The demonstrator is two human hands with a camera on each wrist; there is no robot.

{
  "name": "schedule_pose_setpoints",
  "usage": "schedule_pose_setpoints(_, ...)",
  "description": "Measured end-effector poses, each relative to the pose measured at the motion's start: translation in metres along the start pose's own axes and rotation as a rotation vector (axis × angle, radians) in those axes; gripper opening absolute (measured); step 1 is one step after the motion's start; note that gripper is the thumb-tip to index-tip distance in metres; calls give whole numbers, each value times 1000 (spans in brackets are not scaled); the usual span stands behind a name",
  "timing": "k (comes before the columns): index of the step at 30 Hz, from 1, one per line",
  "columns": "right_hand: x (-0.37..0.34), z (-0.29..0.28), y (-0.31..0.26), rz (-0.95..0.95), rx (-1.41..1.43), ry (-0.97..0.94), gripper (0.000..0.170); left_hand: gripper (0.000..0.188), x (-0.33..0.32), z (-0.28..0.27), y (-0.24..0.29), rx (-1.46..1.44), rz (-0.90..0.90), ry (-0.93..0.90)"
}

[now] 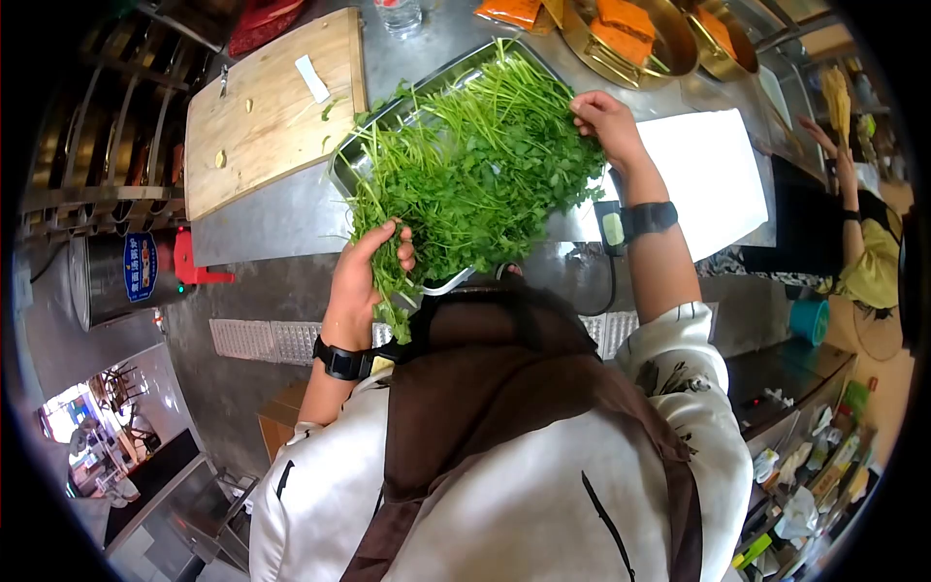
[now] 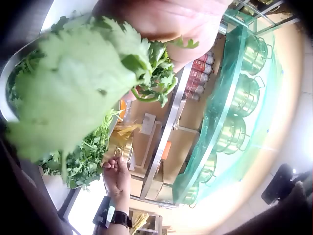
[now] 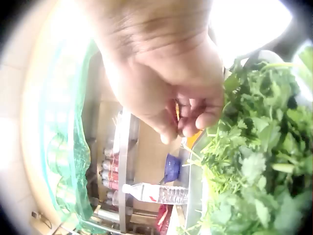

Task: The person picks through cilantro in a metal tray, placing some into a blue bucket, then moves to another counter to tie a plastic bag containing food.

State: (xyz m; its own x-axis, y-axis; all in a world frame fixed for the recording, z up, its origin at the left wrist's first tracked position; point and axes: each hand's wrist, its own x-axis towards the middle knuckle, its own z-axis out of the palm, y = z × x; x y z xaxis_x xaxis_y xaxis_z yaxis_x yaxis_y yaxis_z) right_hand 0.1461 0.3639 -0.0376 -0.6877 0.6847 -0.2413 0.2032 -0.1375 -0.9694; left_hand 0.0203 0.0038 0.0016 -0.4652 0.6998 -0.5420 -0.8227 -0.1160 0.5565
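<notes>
Coriander (image 1: 485, 175) with long stems and leafy tops fills a rectangular metal tray (image 1: 341, 175) on the steel table. At the tray's near left corner my left hand (image 1: 364, 272) grips a small bunch of coriander (image 1: 393, 315), its leaves hanging below the fingers. One of those leaves (image 2: 83, 83) looms large in the left wrist view. My right hand (image 1: 609, 124) is at the tray's far right corner, beside the stems. In the right wrist view its fingers (image 3: 208, 117) are loosely curled, with a gap to the thumb and nothing visible between them.
A wooden board (image 1: 276, 112) with a white strip (image 1: 311, 80) lies left of the tray. Behind stand a water bottle (image 1: 398, 17) and brass-coloured pots (image 1: 669, 68) holding orange packets. A white sheet (image 1: 703, 175) lies at right. Another person (image 1: 863, 252) is at the far right.
</notes>
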Motion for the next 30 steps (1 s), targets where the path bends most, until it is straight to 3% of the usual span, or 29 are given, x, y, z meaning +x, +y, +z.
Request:
schedule_pose_setpoints(5, -4, 6, 10, -53, -272, 65, 14, 17, 8, 6, -1, 67, -14, -14)
schedule_pose_setpoints(7, -6, 12, 18, -431, -612, 60, 21, 17, 7, 10, -1, 82, -14, -1)
schedule_pose_setpoints(9, -15, 22, 9, -454, -732, 16, 21, 17, 7, 10, -1, 98, -14, 10)
schedule_pose_setpoints(11, -20, 30, 4, -447, -1113, 116, 16, 17, 9, 8, -1, 87, -25, -7)
schedule_pose_setpoints(12, -18, 31, 6, -513, -1136, 131, 15, 17, 9, 8, 0, 86, -23, -4)
schedule_pose_setpoints(16, -1, 24, 23, -510, -1036, 180, 17, 17, 6, 6, 1, 86, -13, 15)
schedule_pose_setpoints(18, -1, 21, 19, -402, -748, 191, 18, 17, 6, 5, 0, 84, -11, 16)
schedule_pose_setpoints(19, 0, 19, 18, -401, -752, 192, 18, 17, 6, 4, 0, 87, -10, 14)
schedule_pose_setpoints(22, 5, 15, 18, -291, -612, 162, 15, 18, 7, 3, -1, 89, -9, 6)
schedule_pose_setpoints(24, 7, 15, 17, -139, -352, 60, 12, 18, 6, 3, 0, 88, -11, 3)
schedule_pose_setpoints(28, 3, 18, 16, -150, -216, -15, 13, 17, 5, 3, 0, 86, -7, 5)
schedule_pose_setpoints(30, -7, 23, -3, -76, -17, -13, 14, 17, 6, 0, 1, 82, 0, -4)
